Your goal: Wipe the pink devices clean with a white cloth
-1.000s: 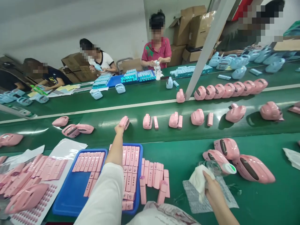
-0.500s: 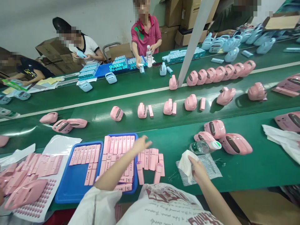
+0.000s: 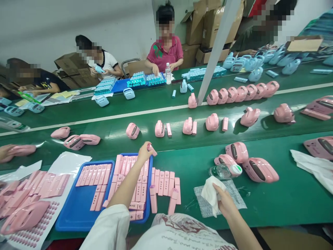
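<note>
My left hand [image 3: 143, 152] is above the back right corner of a blue tray, its fingers closed round a short pink bar-shaped piece [image 3: 152, 150]. Rows of similar pink pieces [image 3: 142, 187] fill that tray [image 3: 148, 205]. To its right, several more pink pieces [image 3: 166, 182] stand and lie together on the green table. My right hand [image 3: 227, 199] grips a crumpled white cloth [image 3: 211, 194], held over a clear plastic sheet [image 3: 238, 198]. Just beyond the cloth lies a plastic bottle [image 3: 221, 171] with a green-and-white cap, against pink rounded housings [image 3: 261, 170].
A second blue tray [image 3: 73, 211] is partly filled at left, beside heaped pink pieces [image 3: 23, 191] and a sticker sheet [image 3: 53, 215]. Pink housings [image 3: 159, 129] stand along the green belt [image 3: 114, 121]. A post [image 3: 215, 52] rises beyond it. Co-workers sit opposite with blue parts [image 3: 105, 85].
My left hand has gone from spread fingers to holding a pink bar-shaped piece. The right hand keeps the cloth. Across the belt, a co-worker's hand has drawn back, leaving a blue piece standing.
</note>
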`<act>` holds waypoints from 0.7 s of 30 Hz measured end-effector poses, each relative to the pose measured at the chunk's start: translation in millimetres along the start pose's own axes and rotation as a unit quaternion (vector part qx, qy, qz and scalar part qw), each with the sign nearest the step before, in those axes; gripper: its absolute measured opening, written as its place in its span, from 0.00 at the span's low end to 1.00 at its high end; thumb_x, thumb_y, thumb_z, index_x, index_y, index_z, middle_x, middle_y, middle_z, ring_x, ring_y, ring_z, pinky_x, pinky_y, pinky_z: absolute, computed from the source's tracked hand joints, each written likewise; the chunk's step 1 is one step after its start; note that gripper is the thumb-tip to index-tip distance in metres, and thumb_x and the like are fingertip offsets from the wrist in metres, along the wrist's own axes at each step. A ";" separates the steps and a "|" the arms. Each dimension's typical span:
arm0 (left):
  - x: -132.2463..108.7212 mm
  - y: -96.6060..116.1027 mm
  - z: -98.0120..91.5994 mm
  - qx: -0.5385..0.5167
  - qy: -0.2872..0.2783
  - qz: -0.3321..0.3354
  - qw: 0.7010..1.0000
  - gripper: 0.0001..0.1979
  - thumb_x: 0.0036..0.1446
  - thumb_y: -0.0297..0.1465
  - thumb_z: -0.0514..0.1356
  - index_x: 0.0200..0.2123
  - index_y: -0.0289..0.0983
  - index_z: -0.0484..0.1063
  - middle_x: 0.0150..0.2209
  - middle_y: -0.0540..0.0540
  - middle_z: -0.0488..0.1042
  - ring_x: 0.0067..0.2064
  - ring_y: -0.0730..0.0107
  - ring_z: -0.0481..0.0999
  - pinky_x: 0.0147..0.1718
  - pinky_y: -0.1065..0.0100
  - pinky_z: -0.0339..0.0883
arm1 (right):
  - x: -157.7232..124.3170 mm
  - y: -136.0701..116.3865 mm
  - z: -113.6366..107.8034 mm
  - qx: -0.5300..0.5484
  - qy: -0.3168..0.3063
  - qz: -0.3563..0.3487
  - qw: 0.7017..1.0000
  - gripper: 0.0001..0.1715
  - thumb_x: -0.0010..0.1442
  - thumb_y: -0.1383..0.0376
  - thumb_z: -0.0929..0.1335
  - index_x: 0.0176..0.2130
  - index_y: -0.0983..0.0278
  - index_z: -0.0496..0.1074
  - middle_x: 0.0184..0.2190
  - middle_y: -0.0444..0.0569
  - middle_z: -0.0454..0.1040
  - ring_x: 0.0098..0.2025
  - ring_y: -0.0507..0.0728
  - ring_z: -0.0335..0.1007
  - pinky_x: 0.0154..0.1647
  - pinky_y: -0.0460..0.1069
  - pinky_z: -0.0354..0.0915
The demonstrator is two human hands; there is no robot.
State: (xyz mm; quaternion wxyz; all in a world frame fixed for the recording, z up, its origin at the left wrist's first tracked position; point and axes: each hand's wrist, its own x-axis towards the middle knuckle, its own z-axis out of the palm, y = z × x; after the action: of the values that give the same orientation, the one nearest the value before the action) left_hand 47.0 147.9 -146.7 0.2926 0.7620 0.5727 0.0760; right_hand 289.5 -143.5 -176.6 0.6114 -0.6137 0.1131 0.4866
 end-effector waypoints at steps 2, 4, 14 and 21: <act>25.7 -8.0 -10.5 0.031 0.035 -0.012 0.999 0.16 0.55 0.23 0.52 0.46 0.37 0.67 0.45 0.42 0.72 0.45 0.65 0.73 0.42 0.68 0.65 | 4.6 0.2 -0.6 0.019 0.009 0.021 1.000 0.27 0.33 0.62 0.77 0.36 0.64 0.71 0.29 0.47 0.79 0.35 0.62 0.77 0.31 0.49 0.74; 44.8 -14.5 -14.6 0.064 0.052 -0.028 0.996 0.15 0.55 0.22 0.51 0.46 0.36 0.68 0.51 0.39 0.69 0.47 0.64 0.73 0.45 0.66 0.65 | 8.2 0.1 0.8 0.031 0.010 0.034 0.999 0.27 0.33 0.62 0.77 0.36 0.64 0.72 0.30 0.48 0.79 0.37 0.63 0.77 0.32 0.50 0.74; 53.4 -4.6 3.0 0.204 0.029 -0.015 0.979 0.23 0.54 0.28 0.59 0.54 0.31 0.65 0.62 0.28 0.54 0.63 0.49 0.57 0.57 0.56 0.55 | -13.7 -9.4 9.0 0.058 -0.046 0.042 0.996 0.28 0.31 0.63 0.79 0.35 0.64 0.72 0.32 0.49 0.79 0.42 0.66 0.75 0.36 0.52 0.74; -44.4 -1.3 15.8 0.230 0.040 -0.032 0.972 0.21 0.58 0.32 0.54 0.55 0.32 0.66 0.56 0.33 0.63 0.57 0.53 0.65 0.53 0.59 0.60 | -11.0 -2.5 -12.1 0.010 -0.002 0.063 0.998 0.31 0.33 0.63 0.77 0.40 0.63 0.71 0.30 0.47 0.79 0.38 0.62 0.76 0.31 0.49 0.73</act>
State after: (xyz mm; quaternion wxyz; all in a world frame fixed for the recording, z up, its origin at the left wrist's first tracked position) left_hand 38.3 101.7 -150.6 0.0887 0.7865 0.6101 -0.0366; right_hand 291.4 -158.3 -169.6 0.5861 -0.5979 0.1549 0.5244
